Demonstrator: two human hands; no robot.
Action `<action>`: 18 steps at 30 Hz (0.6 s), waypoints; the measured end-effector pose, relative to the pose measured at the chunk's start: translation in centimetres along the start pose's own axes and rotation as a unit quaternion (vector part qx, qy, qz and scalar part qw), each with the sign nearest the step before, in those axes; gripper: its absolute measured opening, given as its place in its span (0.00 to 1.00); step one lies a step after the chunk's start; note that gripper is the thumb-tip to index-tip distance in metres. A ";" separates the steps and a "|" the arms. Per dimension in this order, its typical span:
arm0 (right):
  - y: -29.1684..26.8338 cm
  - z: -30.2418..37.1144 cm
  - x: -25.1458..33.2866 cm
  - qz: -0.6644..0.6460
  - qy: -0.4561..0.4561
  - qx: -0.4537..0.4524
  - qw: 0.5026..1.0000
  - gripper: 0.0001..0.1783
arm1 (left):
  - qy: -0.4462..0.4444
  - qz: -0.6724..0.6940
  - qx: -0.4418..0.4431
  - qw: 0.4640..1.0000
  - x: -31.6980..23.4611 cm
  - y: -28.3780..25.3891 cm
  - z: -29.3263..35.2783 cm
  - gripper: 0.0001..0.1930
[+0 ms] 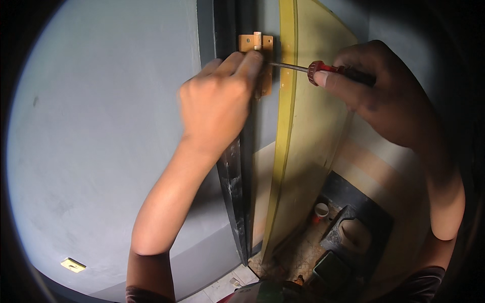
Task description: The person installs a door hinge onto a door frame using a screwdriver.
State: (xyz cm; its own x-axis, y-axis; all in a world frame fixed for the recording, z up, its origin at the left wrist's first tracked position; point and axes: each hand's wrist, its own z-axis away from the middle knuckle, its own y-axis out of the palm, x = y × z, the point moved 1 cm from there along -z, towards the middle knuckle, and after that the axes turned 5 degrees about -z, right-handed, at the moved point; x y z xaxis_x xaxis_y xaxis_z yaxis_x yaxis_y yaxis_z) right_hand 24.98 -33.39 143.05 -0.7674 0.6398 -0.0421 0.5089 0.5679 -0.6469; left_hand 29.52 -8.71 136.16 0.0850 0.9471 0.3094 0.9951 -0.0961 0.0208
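Note:
A copper-coloured butterfly hinge (247, 41) sits between the dark door frame (233, 177) and the edge of a yellow door (286, 111). My left hand (217, 98) is closed, with its fingertips against the middle of the hinge. Whatever those fingers pinch is hidden behind them. In my right hand (376, 83) I grip a screwdriver (314, 72) by its red handle. Its metal shaft lies nearly level, pointing left, and the tip ends at the hinge's right leaf beside my left fingertips. A screw head shows in the upper left of the hinge.
A pale grey wall (101, 126) fills the left side, with a yellow switch plate (73, 264) low on it. Beyond the door, a squat toilet (353, 233) and a white and red cup (321, 210) are on the floor. A dark green basin (332, 270) stands nearer.

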 end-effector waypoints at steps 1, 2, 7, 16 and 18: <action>0.6 0.3 0.1 0.012 -0.023 -0.044 0.999 0.17 | 0.007 0.012 -0.011 1.000 -0.4 0.1 0.0 0.18; 0.8 0.6 0.4 0.024 -0.046 -0.088 0.995 0.17 | 0.015 0.023 -0.022 0.999 -1.0 0.1 -0.1 0.18; 0.3 0.3 2.0 0.037 -0.051 -0.034 0.997 0.15 | 0.020 0.103 -0.126 0.986 -4.2 1.0 -0.1 0.21; 0.1 0.7 3.3 0.078 -0.116 -0.062 0.988 0.20 | 0.014 0.138 -0.225 0.965 -3.9 3.6 0.4 0.19; -0.7 0.9 4.1 0.140 -0.150 -0.065 0.976 0.23 | -0.001 0.137 -0.227 0.964 -3.9 3.5 0.5 0.19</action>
State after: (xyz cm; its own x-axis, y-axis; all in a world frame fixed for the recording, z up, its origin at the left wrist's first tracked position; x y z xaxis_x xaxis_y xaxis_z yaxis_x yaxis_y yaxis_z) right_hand 21.12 -31.60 142.63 -0.6606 0.6099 -0.4378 0.7458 0.4660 -0.4760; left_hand 32.73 -12.57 134.57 0.3414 0.8677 0.3613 0.8110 -0.4662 0.3536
